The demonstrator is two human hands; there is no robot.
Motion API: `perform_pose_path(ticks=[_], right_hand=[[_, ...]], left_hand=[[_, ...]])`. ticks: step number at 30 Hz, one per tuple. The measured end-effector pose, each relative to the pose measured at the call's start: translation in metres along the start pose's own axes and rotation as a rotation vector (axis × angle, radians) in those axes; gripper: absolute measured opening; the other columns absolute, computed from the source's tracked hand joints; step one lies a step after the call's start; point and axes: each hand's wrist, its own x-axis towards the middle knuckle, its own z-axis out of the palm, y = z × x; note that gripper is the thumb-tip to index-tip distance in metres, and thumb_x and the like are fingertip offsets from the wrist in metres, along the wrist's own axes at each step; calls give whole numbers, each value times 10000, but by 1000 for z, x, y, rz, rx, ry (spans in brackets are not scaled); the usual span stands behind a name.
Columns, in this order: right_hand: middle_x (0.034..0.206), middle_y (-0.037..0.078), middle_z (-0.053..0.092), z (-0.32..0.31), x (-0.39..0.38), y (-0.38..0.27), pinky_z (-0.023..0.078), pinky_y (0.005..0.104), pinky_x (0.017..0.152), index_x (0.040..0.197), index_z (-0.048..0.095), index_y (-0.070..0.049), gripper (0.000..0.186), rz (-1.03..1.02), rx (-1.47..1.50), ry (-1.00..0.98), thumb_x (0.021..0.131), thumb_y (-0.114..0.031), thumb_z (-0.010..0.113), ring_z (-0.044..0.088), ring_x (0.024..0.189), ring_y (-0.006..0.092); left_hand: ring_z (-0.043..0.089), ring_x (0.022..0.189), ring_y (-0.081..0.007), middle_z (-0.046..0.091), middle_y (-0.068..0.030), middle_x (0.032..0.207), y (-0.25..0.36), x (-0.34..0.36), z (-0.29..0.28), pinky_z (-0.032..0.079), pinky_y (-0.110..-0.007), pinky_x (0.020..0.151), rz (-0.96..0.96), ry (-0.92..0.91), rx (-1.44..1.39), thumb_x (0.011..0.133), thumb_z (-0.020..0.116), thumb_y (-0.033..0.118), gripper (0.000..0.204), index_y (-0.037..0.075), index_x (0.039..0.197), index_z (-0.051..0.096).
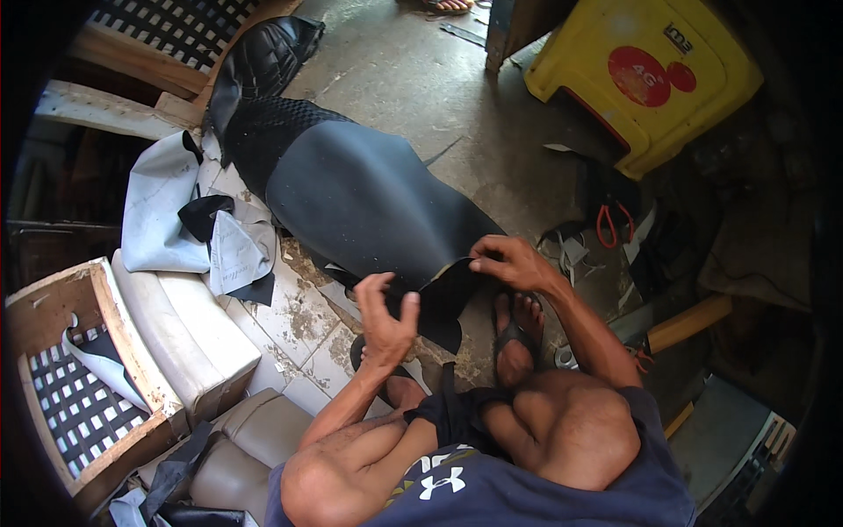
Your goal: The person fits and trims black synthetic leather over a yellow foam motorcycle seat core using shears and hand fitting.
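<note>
A long, padded black seat [351, 189], shaped like a motorcycle seat, lies on the floor in front of me with its narrow end toward my feet. Its smooth dark cover has a textured black band farther back. At the near end a loose flap of the black cover [446, 307] hangs down, and a thin pale edge shows along the fold. My right hand [514, 263] is closed, pinching the cover's edge between thumb and fingers. Left of the flap, my left hand [384, 323] is raised with fingers and thumb apart, holding nothing that I can see.
A yellow plastic stool [650, 79] stands at the far right. Red-handled scissors [614, 225] lie among scraps beside it. A wooden-handled tool [689, 323] is at my right. White cloth scraps [167, 206], a webbed wooden frame [97, 404] and beige cushions [255, 439] crowd my left.
</note>
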Motion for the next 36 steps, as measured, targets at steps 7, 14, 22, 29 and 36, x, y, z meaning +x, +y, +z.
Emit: perform_pose_path(ticks=[7, 14, 22, 29, 36], right_hand=[[1388, 176, 609, -5, 19, 5, 441, 381, 1022, 1071, 600, -29, 185, -232, 11, 126, 970, -179, 637, 582, 1255, 277], [1415, 196, 593, 23, 30, -21, 408, 423, 1096, 1061, 583, -20, 159, -113, -7, 109, 972, -143, 632, 555, 1326, 339], [1436, 216, 584, 37, -10, 9, 421, 434, 1089, 1073, 592, -7, 146, -113, -163, 125, 974, -110, 621, 561, 1335, 347], [1508, 274, 486, 64, -11, 9, 410, 443, 1088, 1064, 596, -15, 127, -107, -35, 199, 1002, -124, 612, 448, 1449, 379], [1448, 240, 549, 60, 60, -23, 461, 428, 1024, 1080, 600, -20, 166, -196, -40, 246, 1015, -173, 608, 502, 1396, 362]], left_hand=[[426, 1366, -339, 345, -258, 1539, -61, 60, -9, 354, -450, 1144, -749, 206, -665, 1000, 641, 478, 882, -54, 1551, 203], [312, 1448, -405, 252, -296, 1543, -98, 71, -3, 303, -462, 1194, -725, 256, -514, 911, 693, 561, 1041, -105, 1538, 195], [258, 1468, -451, 197, -320, 1570, -83, 32, 17, 260, -507, 1222, -553, 158, -303, 849, 783, 457, 1115, -72, 1583, 133], [275, 1470, -460, 247, -330, 1568, -89, 58, 14, 262, -516, 1229, -462, 164, -259, 783, 849, 398, 1166, -66, 1585, 140], [353, 1453, -436, 362, -313, 1539, -117, 164, -16, 293, -507, 1222, -408, 155, -307, 838, 802, 441, 1030, -53, 1571, 273]])
